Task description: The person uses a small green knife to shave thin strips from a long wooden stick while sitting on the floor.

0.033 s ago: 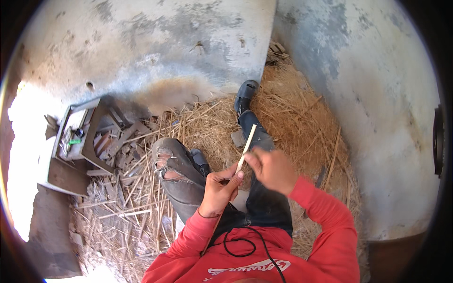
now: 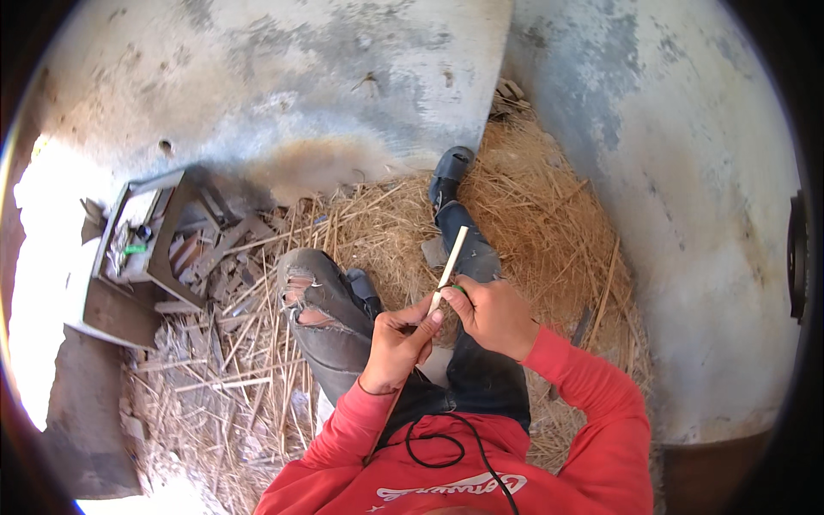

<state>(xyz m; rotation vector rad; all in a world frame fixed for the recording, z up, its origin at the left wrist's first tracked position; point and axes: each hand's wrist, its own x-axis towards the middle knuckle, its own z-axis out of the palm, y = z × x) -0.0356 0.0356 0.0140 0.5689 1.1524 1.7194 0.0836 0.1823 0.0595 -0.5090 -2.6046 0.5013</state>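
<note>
— Straw (image 2: 532,197) everywhere; where's the pale stick (image 2: 450,259)?

— Above the lap, long axis running up and away from both hands.

— Which grip has it?

— Right hand (image 2: 493,316) pinches its lower end; left hand (image 2: 402,342) fingertips close on the tip beside.

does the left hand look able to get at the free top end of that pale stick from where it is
Probably yes. The left hand already pinches the pale stick near its lower end, next to the right hand. The upper length stands bare over the straw, with nothing across it, so sliding up looks unobstructed.
</note>
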